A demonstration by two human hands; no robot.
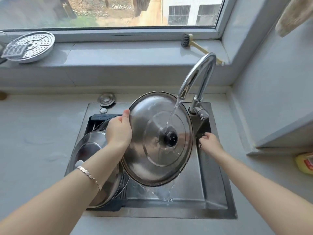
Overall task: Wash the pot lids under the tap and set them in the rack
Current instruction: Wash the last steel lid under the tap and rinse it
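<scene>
A large steel pot lid point(149, 160) with a black knob is tilted over the sink, and water from the curved tap point(197, 77) streams onto it near the knob. My left hand point(118, 131) grips the lid's upper left rim. My right hand point(209, 143) is at the lid's right edge, fingers curled, wet, and I cannot tell whether it touches the lid. Another steel lid point(89, 148) leans in the black rack point(108, 206) on the sink's left side, partly hidden by my left forearm.
The steel sink point(211, 189) has water running off the lid into it. On the windowsill lie a perforated steamer plate point(32, 46) and a dish brush point(186, 40). A yellow bottle point(304, 164) sits at the right counter edge. A sink plug point(106, 98) rests behind the basin.
</scene>
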